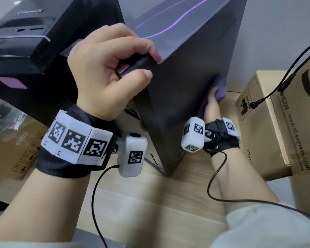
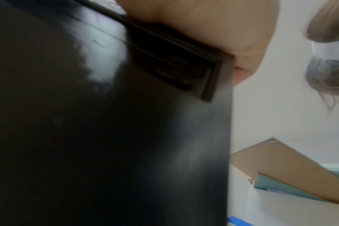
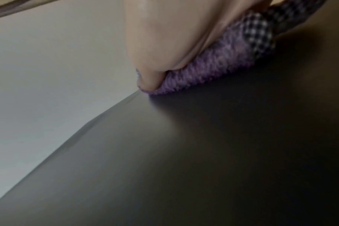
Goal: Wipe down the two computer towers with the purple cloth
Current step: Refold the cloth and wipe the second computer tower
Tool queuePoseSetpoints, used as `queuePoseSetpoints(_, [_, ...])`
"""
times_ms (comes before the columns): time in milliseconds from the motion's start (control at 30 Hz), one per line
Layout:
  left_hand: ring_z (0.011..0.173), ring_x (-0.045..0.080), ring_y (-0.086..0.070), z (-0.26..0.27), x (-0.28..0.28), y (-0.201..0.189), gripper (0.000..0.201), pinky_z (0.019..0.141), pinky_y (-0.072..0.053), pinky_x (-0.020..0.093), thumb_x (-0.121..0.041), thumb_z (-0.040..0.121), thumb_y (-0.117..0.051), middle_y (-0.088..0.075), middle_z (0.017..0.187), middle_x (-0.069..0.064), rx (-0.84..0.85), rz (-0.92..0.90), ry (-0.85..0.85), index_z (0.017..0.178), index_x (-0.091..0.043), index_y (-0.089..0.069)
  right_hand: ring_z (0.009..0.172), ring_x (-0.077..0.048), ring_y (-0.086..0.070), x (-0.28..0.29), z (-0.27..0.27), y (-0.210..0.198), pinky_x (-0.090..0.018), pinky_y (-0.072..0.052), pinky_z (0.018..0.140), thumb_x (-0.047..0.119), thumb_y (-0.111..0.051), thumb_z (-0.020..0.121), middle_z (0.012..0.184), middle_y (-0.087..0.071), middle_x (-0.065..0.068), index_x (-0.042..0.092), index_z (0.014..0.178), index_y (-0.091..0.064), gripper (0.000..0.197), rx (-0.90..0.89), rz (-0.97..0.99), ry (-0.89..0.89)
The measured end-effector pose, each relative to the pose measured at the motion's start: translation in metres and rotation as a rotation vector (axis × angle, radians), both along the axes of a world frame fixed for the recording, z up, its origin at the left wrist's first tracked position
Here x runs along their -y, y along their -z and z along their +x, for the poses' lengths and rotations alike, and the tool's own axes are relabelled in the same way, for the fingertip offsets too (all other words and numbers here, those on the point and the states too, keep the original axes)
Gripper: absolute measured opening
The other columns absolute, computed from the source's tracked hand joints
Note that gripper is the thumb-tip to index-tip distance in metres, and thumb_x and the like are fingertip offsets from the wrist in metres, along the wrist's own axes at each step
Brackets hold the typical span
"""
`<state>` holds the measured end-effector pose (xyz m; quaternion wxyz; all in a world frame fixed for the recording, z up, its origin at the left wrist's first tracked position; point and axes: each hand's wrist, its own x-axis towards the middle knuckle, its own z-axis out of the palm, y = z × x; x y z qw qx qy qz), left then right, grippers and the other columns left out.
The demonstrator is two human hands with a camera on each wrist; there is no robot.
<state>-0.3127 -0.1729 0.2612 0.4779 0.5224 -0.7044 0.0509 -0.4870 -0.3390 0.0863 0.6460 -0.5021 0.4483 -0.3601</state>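
Against the tower's side panel, our right hand [image 1: 210, 104] presses the purple cloth [image 1: 220, 86] flat, fingers laid over the bunched cloth near the panel's rear edge. Our left hand [image 1: 107, 68] curls round the top front corner of the same dark tower [image 1: 183, 83], which stands on the wooden worktop [image 1: 186, 185]. Left of it stands a second black tower [image 1: 43, 51]; cardboard boxes [image 1: 268, 131] sit to the right.

The cardboard box [image 1: 258, 122] reads "PICO" on its side. A web address ending "express.com" runs along it.
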Motion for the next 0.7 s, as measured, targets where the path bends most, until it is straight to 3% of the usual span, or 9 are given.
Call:
queuePoseSetpoints(67, [0.071, 0.019, -0.052, -0.004, -0.001, 0.001, 0.021, 0.067, -0.035, 0.028, -0.022, 0.068, -0.058, -0.057, 0.079, -0.001, 0.015, -0.007, -0.004, 0.087, -0.019, -0.068, 0.139, -0.018, -0.034, -0.029, 0.014, 0.018, -0.036, -0.025, 0.118, 0.056, -0.025, 0.095, 0.151, -0.035, -0.004, 0.016, 0.144, -0.031, 0.063, -0.078, 0.178, 0.278])
queuePoseSetpoints(167, [0.070, 0.023, -0.053, -0.008, -0.004, 0.002, 0.020, 0.065, -0.037, 0.032, -0.023, 0.069, -0.058, -0.059, 0.078, 0.002, 0.049, -0.028, -0.007, 0.086, -0.019, -0.068, 0.137, -0.019, -0.037, -0.069, 0.022, 0.039, -0.040, -0.028, 0.117, 0.064, -0.029, 0.089, 0.149, -0.038, -0.004, 0.018, 0.143, -0.032, 0.071, 0.029, 0.247, 0.244])
queuePoseSetpoints(233, [0.068, 0.024, -0.053, -0.009, -0.004, 0.002, 0.021, 0.065, -0.037, 0.031, -0.023, 0.068, -0.058, -0.060, 0.078, 0.002, 0.057, -0.036, -0.016, 0.087, -0.021, -0.067, 0.138, -0.013, -0.035, -0.071, 0.027, 0.056, -0.042, -0.025, 0.118, 0.084, -0.040, 0.069, 0.148, -0.039, 0.006, 0.028, 0.143, -0.030, 0.094, 0.110, 0.316, 0.287])
queuePoseSetpoints(300, [0.068, 0.023, -0.052, -0.010, -0.004, 0.002, 0.021, 0.065, -0.036, 0.030, -0.023, 0.068, -0.058, -0.059, 0.078, 0.000, 0.050, -0.038, -0.017, 0.087, -0.022, -0.066, 0.141, -0.004, -0.025, -0.074, 0.025, 0.072, -0.042, -0.017, 0.120, 0.093, -0.047, 0.053, 0.150, -0.031, 0.018, 0.040, 0.143, -0.024, 0.107, 0.166, 0.215, 0.220])
queuePoseSetpoints(333, [0.068, 0.023, -0.051, -0.009, -0.003, 0.002, 0.021, 0.066, -0.035, 0.029, -0.023, 0.068, -0.057, -0.059, 0.078, 0.000, 0.043, -0.041, -0.020, 0.087, -0.021, -0.066, 0.142, -0.002, -0.021, -0.078, 0.028, 0.054, -0.040, -0.015, 0.121, 0.093, -0.046, 0.054, 0.152, -0.027, 0.018, 0.039, 0.144, -0.021, 0.108, 0.129, 0.157, 0.194])
queuePoseSetpoints(433, [0.069, 0.024, -0.053, -0.005, -0.002, 0.002, 0.022, 0.067, -0.036, 0.029, -0.022, 0.067, -0.057, -0.061, 0.078, 0.004, 0.034, -0.027, -0.027, 0.087, -0.020, -0.066, 0.144, -0.006, -0.016, -0.069, 0.040, -0.033, -0.030, -0.012, 0.122, 0.081, -0.045, 0.058, 0.157, -0.018, 0.004, 0.015, 0.148, -0.016, 0.115, 0.185, -0.066, 0.191])
queuePoseSetpoints(533, [0.069, 0.026, -0.053, -0.001, 0.000, 0.000, 0.024, 0.067, -0.036, 0.027, -0.021, 0.067, -0.056, -0.062, 0.077, 0.009, 0.011, -0.017, -0.035, 0.088, -0.018, -0.066, 0.145, -0.010, -0.016, -0.040, 0.048, -0.086, -0.022, -0.013, 0.119, 0.091, -0.046, 0.053, 0.157, -0.017, -0.003, 0.007, 0.147, -0.014, 0.130, 0.189, -0.350, 0.147])
queuePoseSetpoints(600, [0.069, 0.025, -0.053, 0.000, 0.000, 0.000, 0.024, 0.067, -0.035, 0.027, -0.022, 0.067, -0.055, -0.061, 0.077, 0.009, -0.004, -0.018, -0.038, 0.088, -0.017, -0.066, 0.144, -0.013, -0.021, -0.008, 0.051, -0.097, -0.021, -0.018, 0.117, 0.091, -0.038, 0.057, 0.156, -0.021, -0.005, 0.007, 0.147, -0.017, 0.125, 0.134, -0.362, 0.213])
queuePoseSetpoints(700, [0.068, 0.023, -0.052, 0.001, 0.001, -0.003, 0.023, 0.067, -0.035, 0.026, -0.022, 0.068, -0.055, -0.060, 0.077, 0.007, 0.000, -0.048, -0.018, 0.087, -0.017, -0.066, 0.142, -0.010, -0.024, 0.043, 0.039, -0.069, -0.026, -0.017, 0.119, 0.091, -0.037, 0.058, 0.153, -0.026, 0.003, 0.013, 0.144, -0.026, 0.117, 0.049, -0.182, 0.273])
